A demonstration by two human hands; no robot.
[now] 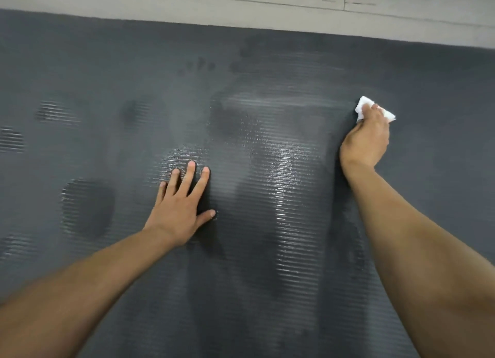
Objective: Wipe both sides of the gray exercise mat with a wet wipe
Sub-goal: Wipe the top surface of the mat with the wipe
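Head view: I note the gray mat [107,76] lying flat on the floor [241,7], spanning nearly the whole frame. My right hand [365,141] grips the white wipe [361,107] pressed down toward the mat's far right side; my left hand [182,207] rests flat, fingers spread, bracing near the middle. Wet sheen marks the central band only. Recommendation: overlapping strokes along the ribs, firm pressure, out to every edge.

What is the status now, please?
Left hand flat on mat. Right hand grips wet wipe, pressing it down. Nothing in the way.
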